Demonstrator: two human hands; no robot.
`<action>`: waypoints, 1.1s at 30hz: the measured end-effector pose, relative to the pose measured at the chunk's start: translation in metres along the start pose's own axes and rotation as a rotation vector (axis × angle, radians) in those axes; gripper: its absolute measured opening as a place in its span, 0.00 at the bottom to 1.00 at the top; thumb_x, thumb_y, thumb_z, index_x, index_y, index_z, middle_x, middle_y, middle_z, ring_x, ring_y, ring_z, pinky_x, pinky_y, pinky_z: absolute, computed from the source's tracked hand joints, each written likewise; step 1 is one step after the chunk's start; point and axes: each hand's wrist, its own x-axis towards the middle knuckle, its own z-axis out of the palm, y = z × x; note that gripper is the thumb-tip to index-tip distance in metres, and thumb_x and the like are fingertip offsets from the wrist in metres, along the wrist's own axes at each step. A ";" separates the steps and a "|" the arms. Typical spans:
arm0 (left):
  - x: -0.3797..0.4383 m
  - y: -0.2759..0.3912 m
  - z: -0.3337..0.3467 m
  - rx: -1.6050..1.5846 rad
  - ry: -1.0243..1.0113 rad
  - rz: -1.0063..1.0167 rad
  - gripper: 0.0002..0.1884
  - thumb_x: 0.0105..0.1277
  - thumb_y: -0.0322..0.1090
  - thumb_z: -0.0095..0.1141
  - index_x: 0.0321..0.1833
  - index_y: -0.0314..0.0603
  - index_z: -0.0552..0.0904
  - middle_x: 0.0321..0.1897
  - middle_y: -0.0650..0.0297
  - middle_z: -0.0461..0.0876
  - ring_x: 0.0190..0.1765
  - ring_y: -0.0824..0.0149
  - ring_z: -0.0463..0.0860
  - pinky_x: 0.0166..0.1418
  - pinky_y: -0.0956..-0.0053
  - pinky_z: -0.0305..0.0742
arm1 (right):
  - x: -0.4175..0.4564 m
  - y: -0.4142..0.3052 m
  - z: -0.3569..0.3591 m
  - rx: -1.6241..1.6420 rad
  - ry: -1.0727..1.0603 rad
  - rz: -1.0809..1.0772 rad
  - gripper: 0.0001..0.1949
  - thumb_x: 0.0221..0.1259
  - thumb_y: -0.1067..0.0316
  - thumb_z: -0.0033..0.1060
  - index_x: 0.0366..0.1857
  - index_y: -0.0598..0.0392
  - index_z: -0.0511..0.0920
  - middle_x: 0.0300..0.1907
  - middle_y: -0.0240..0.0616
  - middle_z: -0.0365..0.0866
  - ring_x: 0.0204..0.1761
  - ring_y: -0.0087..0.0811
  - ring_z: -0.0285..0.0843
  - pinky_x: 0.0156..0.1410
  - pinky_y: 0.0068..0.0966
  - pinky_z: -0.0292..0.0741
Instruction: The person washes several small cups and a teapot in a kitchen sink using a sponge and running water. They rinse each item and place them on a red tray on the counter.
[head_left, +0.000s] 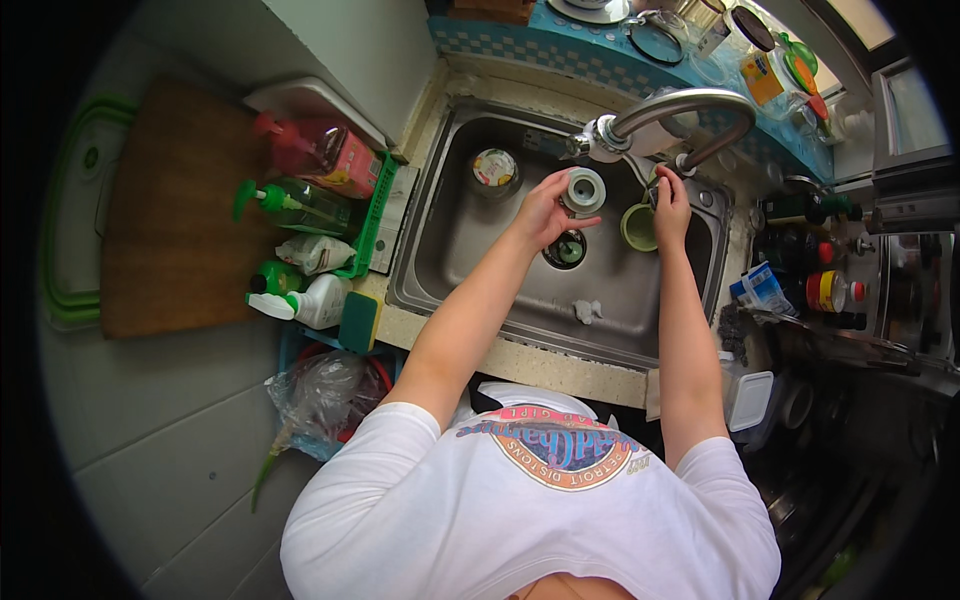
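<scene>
Over the stainless steel sink (480, 262), my left hand (546, 211) grips a small round pale lid-like piece with a dark centre (584, 191). My right hand (672, 210) is at the sink's right side, its fingers bent around a dark object, mostly hidden. A light green cup (639, 227) stands just left of that hand, touching it or very near. Between the hands lies the drain (565, 250) with a greenish piece in it. A jar with a patterned lid (495, 171) stands in the back left of the basin. A crumpled whitish wad (588, 311) lies near the front.
A curved metal faucet (694, 101) arches over the back right. Left of the sink, a green basket (379, 217) holds pump bottles; a sponge (360, 322) stands at the counter's edge. Bottles (825, 291) crowd the right. Jars (765, 75) line the blue tiled ledge behind.
</scene>
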 end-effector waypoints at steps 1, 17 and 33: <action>0.000 0.001 0.000 0.032 0.005 -0.007 0.18 0.75 0.32 0.45 0.66 0.41 0.67 0.58 0.58 0.75 0.60 0.56 0.78 0.61 0.47 0.79 | -0.003 -0.001 -0.001 -0.002 -0.012 -0.016 0.14 0.73 0.64 0.49 0.55 0.56 0.79 0.53 0.37 0.83 0.56 0.29 0.78 0.63 0.24 0.70; 0.012 -0.001 0.000 0.431 0.042 0.170 0.27 0.59 0.19 0.57 0.61 0.44 0.68 0.52 0.62 0.77 0.53 0.65 0.81 0.51 0.59 0.84 | -0.006 -0.013 -0.008 -0.014 -0.087 0.001 0.16 0.71 0.66 0.50 0.58 0.57 0.77 0.56 0.39 0.81 0.58 0.30 0.77 0.65 0.25 0.69; 0.043 -0.009 -0.019 0.833 0.267 0.433 0.12 0.55 0.23 0.62 0.43 0.34 0.83 0.38 0.62 0.85 0.41 0.73 0.82 0.45 0.76 0.78 | -0.022 -0.066 0.075 0.121 -0.407 -0.039 0.13 0.63 0.63 0.66 0.46 0.58 0.81 0.34 0.37 0.87 0.35 0.21 0.81 0.43 0.20 0.76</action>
